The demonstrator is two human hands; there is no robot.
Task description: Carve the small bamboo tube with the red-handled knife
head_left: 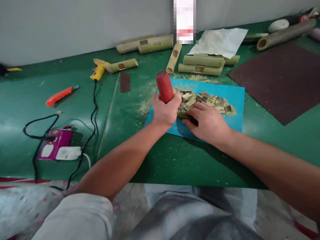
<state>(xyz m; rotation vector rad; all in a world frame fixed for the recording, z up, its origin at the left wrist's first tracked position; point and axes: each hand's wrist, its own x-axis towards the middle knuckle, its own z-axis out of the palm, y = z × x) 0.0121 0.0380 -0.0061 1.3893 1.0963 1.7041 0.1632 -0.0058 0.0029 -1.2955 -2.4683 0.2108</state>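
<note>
My left hand is wrapped round a thick red wooden handle, which stands up out of the fist; the tool's working end is hidden below. Close beside it, my right hand presses on a green bamboo piece, mostly covered by the fingers and lying on a blue sheet. Just beyond both hands, a heap of bamboo chips and shavings spreads across that sheet.
Several bamboo tubes with cut slots lie at the back, near a white paper. A dark brown sheet is at right. To the left are a yellow glue gun, an orange utility knife and a purple power strip with cords.
</note>
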